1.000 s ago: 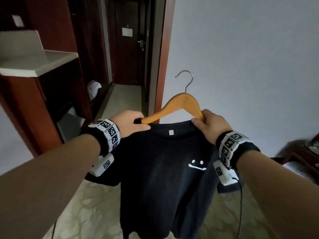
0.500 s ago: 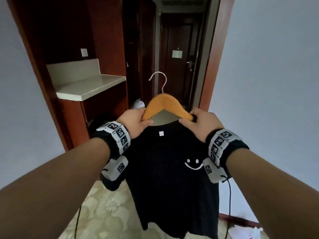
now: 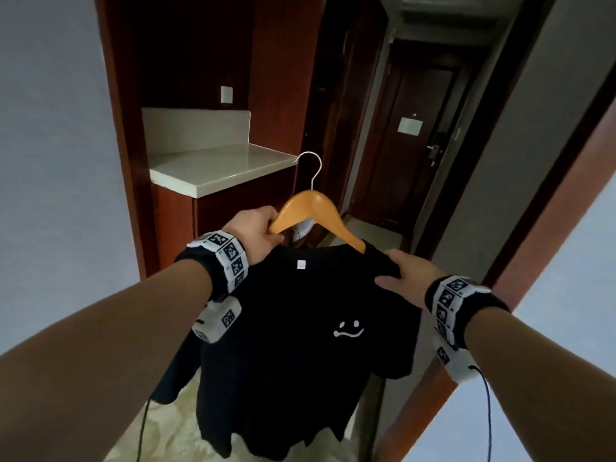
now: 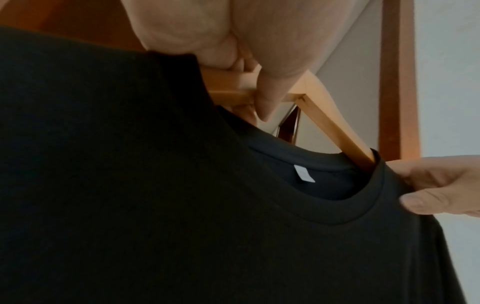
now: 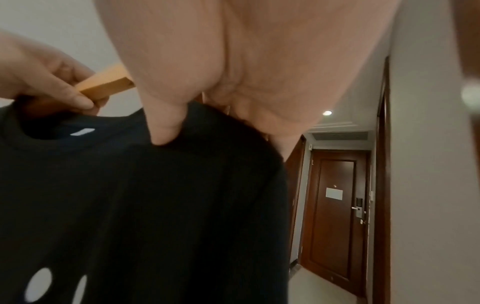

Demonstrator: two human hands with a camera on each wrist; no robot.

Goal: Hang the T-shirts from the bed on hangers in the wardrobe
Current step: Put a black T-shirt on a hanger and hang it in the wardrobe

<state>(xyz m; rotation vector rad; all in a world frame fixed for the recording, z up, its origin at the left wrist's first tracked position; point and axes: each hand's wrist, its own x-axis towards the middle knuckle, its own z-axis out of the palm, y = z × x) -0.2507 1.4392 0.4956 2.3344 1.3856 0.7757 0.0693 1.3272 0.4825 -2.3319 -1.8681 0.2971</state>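
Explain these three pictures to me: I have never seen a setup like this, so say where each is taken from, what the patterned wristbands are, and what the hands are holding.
No machine here: a person wears three cameras. The big picture comes from a camera on the head, looking down the arms. The other two come from cameras strapped on the wrists, beside the checkered bands, looking along each hand.

The left hand grips one arm of a wooden hanger, its fingers curled round the wood. A black T-shirt with a small white smiley hangs on the hanger. The right hand grips the shirt's shoulder, thumb pressed into the cloth.

Ahead are a pale countertop in dark wood and a corridor ending in a door.
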